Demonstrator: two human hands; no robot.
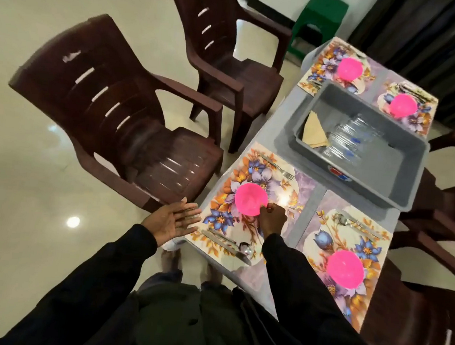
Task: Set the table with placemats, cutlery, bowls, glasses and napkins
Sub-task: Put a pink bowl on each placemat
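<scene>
Presently, the right hand [272,218] lay over the near-left placemat [301,183], fingers curled, thumb and fingertips pinching the right rim of the pink bowl [250,198]. The bowl sat at the mat's middle, just left of the hand, and met the hand at the rim only. Whether it rested flat or was tipped could not be told.

The left hand [173,218] was held flat, palm up, fingers straight, holding nothing. It hung off the table's [288,108] left edge, near the mat's near-left corner.

Edges: 1 fork [277,166] lay along the mat's far edge; 1 knife [225,245] and 1 spoon [245,250] lay along its near edge. The bowl was apart from all 3.

Room: the second placemat [326,201] lay just beside on the right, with a narrow strip of table between, and carried its own bowl [345,268]. The grey tub [404,172] stood beyond the fork, near the mat's far-right corner, with folded napkins [315,130] and glasses [354,140] lying inside. A brown chair [120,123] stood left of the table, its seat near the edge.
</scene>
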